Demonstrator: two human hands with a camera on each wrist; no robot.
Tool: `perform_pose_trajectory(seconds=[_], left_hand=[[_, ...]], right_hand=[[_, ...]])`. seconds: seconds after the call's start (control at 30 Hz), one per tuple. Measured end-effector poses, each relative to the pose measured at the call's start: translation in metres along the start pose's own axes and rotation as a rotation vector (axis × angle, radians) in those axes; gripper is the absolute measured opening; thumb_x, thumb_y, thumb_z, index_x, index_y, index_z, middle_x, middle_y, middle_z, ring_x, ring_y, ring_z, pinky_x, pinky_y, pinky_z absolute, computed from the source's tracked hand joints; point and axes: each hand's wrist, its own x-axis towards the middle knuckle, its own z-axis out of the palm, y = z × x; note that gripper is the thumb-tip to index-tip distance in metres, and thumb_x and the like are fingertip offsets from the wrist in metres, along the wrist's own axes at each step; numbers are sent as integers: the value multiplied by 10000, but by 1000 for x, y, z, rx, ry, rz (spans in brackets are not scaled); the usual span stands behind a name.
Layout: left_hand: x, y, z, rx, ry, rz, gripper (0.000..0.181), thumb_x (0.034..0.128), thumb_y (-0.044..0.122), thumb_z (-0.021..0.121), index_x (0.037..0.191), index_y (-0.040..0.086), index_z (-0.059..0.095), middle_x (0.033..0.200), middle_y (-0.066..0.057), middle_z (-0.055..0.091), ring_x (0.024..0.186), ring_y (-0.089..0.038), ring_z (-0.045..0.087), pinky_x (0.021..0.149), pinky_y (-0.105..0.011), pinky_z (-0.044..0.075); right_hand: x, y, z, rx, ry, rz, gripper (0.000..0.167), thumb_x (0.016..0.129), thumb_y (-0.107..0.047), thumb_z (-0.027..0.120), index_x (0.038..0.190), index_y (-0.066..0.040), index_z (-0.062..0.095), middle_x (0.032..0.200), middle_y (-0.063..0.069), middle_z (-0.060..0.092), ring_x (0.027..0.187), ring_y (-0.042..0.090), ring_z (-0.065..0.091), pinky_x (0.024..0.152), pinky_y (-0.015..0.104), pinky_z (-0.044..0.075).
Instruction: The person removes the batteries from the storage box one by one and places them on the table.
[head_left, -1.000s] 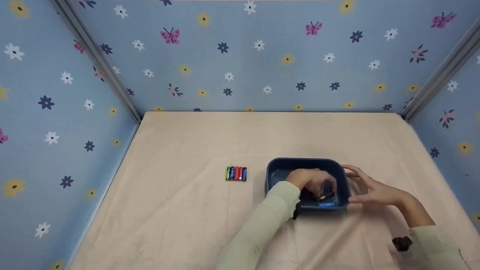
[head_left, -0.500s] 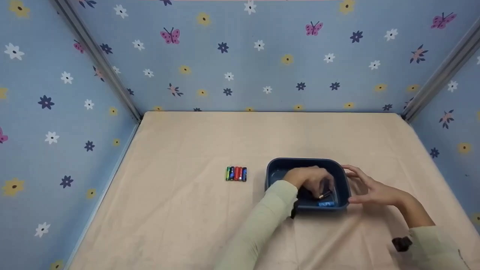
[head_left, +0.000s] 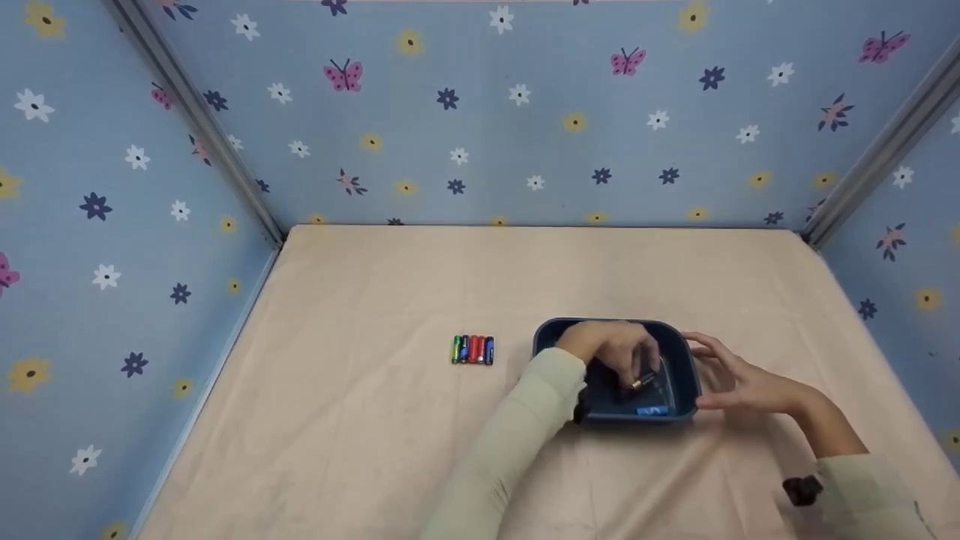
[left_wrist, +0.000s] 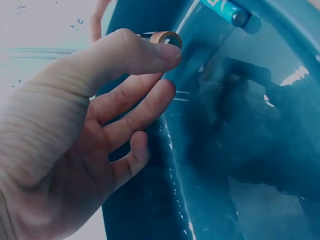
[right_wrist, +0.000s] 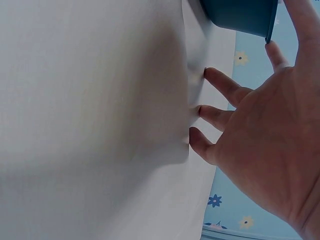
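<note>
My left hand [head_left: 611, 346] reaches into a dark blue plastic bin [head_left: 684, 367] and pinches a dark battery with a copper end [head_left: 643, 380] between thumb and fingers. That battery's copper end [left_wrist: 167, 38] shows beside the thumb in the left wrist view. On the bin's floor, near the front wall, lies a light blue battery [head_left: 652, 411]. My right hand [head_left: 765, 386] is at the bin's right side, its fingers spread and its tips at the rim. In the right wrist view, the bin's outer wall [right_wrist: 242, 14] appears just beyond the spread fingers.
Left of the bin, several batteries [head_left: 472, 350] in green, red and dark blue lie side by side in a row. A pale cloth [head_left: 360, 420] with some creases covers the table. Flower-patterned blue panels [head_left: 487, 142] enclose the back and sides.
My left hand has drawn slightly back to the left and upward inside the bin, with the dark battery in its fingers. The right hand has stayed at the bin's right side.
</note>
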Motion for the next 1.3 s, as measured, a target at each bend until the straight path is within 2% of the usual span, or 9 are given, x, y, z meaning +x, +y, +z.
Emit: perform_pose_trajectory(seconds=[0.13,0.2,0.37,0.43,0.5,0.67,0.73,0.93,1.3], left_hand=[[-5,-7,0,-13,-5,42,526,963,58,873,1457,134,709,1145,-37,808,907,-38,700,786,-146,534],[-9,-10,0,-36,6,73,521,957,25,867,1446,103,706,1091,-38,784,888,-33,688,769,-140,529],[-23,-19,-2,-52,52,135,503,937,-39,840,1413,65,718,1001,-27,761,844,-16,671,740,-130,515],[-29,-23,-2,-55,71,151,498,934,-52,827,1407,63,723,990,-27,766,840,-16,669,750,-129,512],[-36,-27,-3,-63,87,162,493,934,-53,823,1402,67,725,989,-16,758,853,-16,666,763,-130,514],[-54,-36,-5,-130,134,177,478,936,-69,823,1387,65,737,992,-15,739,885,-45,671,782,-166,545],[-63,-40,-6,-149,160,182,472,933,-78,823,1377,61,744,996,-24,737,883,-56,669,780,-174,552],[-89,-57,-11,-175,235,186,462,924,-88,822,1364,36,751,988,-30,723,858,-70,659,767,-187,552],[-139,-95,-14,-271,351,82,487,899,-101,832,1346,77,757,946,-16,723,843,-102,665,754,-214,552]], right_hand=[[0,0,0,3,-1,12,1017,991,-90,842,1790,-217,225,1767,351,328,1467,-222,301,1178,926,87],[0,-1,0,-2,2,23,1018,990,-101,846,1789,-226,228,1773,345,323,1515,-136,314,1179,930,91],[1,-2,0,-10,5,39,1026,987,-113,849,1791,-229,221,1784,340,310,1655,408,286,1173,946,97],[1,-2,0,-5,2,42,1029,988,-109,845,1792,-228,215,1781,348,308,1642,531,242,1166,949,101],[1,-1,0,2,2,44,1025,990,-107,843,1792,-231,217,1777,353,308,1656,456,263,1165,947,101],[0,3,0,7,13,27,1005,994,-104,840,1788,-221,235,1778,349,311,1551,-54,331,1173,937,89],[0,3,1,12,14,14,1002,993,-96,840,1787,-208,239,1778,351,309,1501,-152,325,1169,939,79],[0,2,2,13,17,4,1003,981,-92,853,1780,-194,256,1786,332,309,1467,-208,331,1164,944,71],[1,-1,0,-2,20,14,1001,976,-106,861,1776,-215,269,1791,314,322,1466,-179,341,1170,942,85]])
